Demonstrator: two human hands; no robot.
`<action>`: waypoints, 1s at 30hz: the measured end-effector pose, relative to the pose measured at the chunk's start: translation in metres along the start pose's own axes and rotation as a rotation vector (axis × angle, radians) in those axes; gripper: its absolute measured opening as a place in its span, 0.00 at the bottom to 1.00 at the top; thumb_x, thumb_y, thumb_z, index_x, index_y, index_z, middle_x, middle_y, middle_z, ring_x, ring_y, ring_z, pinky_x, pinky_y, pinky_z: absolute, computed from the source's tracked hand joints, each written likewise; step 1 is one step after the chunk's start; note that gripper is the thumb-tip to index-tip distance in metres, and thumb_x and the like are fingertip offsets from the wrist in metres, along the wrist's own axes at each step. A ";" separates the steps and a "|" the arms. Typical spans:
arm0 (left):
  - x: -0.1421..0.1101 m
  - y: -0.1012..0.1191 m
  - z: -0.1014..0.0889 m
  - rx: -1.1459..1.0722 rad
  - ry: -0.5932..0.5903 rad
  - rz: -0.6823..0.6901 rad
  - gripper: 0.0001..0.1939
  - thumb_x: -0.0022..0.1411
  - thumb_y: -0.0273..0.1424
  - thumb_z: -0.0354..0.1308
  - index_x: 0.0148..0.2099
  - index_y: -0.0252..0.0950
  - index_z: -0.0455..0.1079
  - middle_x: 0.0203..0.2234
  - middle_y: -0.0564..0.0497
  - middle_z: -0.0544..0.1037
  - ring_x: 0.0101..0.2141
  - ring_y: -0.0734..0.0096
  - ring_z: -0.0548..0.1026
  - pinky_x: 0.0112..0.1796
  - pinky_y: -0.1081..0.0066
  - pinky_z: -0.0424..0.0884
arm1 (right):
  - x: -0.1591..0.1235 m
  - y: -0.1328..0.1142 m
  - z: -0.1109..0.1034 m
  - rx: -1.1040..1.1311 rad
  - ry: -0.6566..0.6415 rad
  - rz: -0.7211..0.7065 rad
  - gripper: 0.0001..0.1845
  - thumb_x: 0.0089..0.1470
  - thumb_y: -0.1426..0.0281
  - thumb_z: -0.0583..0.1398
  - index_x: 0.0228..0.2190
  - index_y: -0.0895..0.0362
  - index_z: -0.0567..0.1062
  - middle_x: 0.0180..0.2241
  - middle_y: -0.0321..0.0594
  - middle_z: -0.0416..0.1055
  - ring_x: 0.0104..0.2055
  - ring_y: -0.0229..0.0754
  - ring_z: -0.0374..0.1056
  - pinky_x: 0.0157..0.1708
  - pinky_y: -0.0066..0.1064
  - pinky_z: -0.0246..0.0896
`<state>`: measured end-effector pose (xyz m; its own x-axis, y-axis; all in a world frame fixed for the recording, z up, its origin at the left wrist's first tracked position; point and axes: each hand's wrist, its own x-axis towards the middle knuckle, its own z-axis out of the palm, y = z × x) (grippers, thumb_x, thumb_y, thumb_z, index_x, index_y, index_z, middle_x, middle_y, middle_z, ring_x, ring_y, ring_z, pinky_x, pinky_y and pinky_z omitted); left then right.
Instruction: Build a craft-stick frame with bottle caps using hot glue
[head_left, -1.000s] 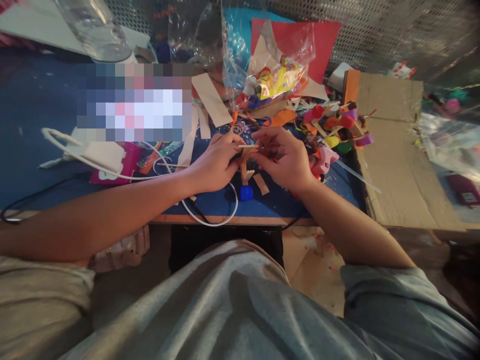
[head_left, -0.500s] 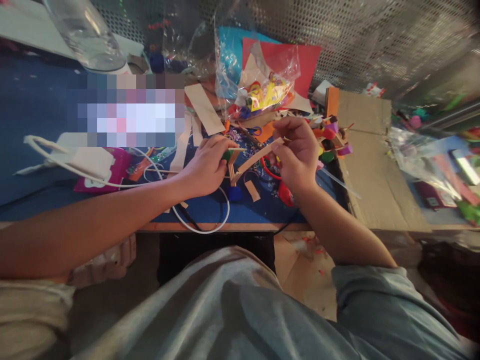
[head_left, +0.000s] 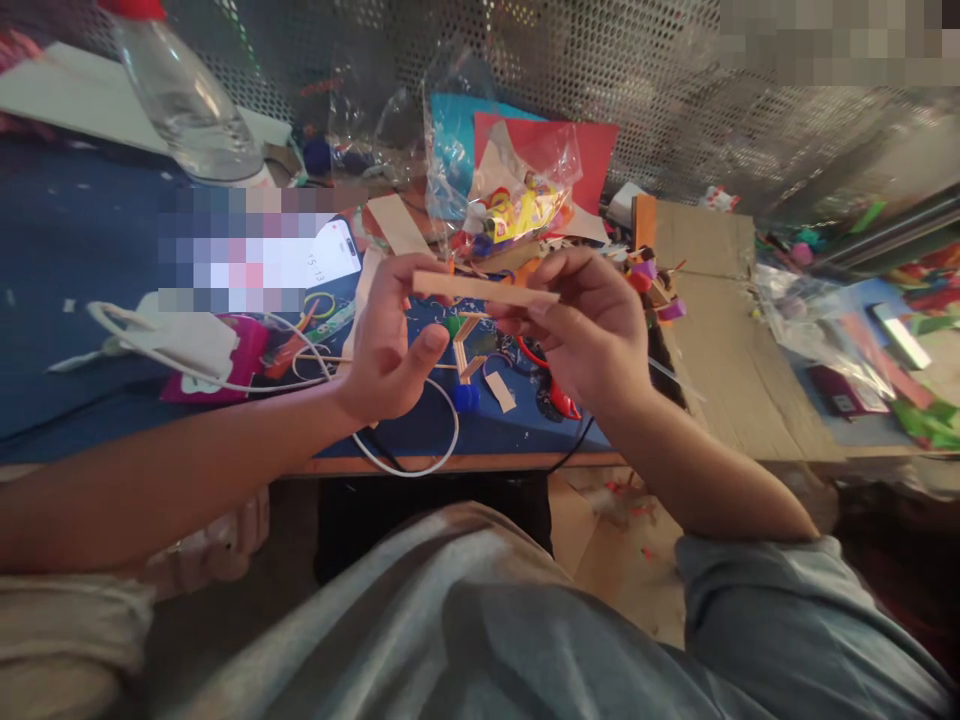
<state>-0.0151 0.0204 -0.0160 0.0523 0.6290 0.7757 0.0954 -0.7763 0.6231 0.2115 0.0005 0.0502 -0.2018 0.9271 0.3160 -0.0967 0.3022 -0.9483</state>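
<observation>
Cluttered blue craft surface lies below; my left hand and right hand pinch the flat pale wooden stick's ends; light, stiff, probably snappable.

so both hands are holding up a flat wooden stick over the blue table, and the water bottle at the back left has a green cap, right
Not quite: the cap of the water bottle is red, as the head view shows. The rest holds: left hand and right hand hold the flat wooden stick above the blue table.
</observation>
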 end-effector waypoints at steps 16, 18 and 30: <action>0.008 0.018 0.005 -0.002 0.099 -0.349 0.24 0.68 0.59 0.72 0.40 0.43 0.85 0.36 0.48 0.89 0.37 0.63 0.86 0.42 0.62 0.84 | -0.021 -0.003 -0.034 -0.524 -0.112 -0.154 0.18 0.68 0.51 0.69 0.49 0.49 0.79 0.36 0.37 0.77 0.35 0.43 0.76 0.37 0.39 0.76; 0.009 0.018 0.005 -0.012 0.108 -0.357 0.24 0.68 0.59 0.72 0.40 0.42 0.85 0.35 0.47 0.89 0.37 0.63 0.86 0.41 0.63 0.84 | -0.017 -0.006 -0.071 -0.926 0.051 -0.119 0.15 0.68 0.54 0.68 0.49 0.48 0.81 0.30 0.36 0.75 0.30 0.44 0.71 0.37 0.41 0.71; 0.014 0.027 0.011 -0.064 0.086 -0.260 0.29 0.75 0.60 0.64 0.34 0.40 0.80 0.19 0.53 0.74 0.22 0.73 0.72 0.26 0.67 0.71 | -0.043 0.047 -0.150 -1.109 0.303 0.442 0.40 0.55 0.46 0.71 0.62 0.52 0.75 0.35 0.43 0.80 0.37 0.54 0.76 0.41 0.46 0.69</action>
<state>-0.0005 0.0087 0.0099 -0.0503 0.8039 0.5927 0.0319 -0.5919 0.8054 0.3622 0.0084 -0.0124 0.2413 0.9670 0.0820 0.8322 -0.1627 -0.5301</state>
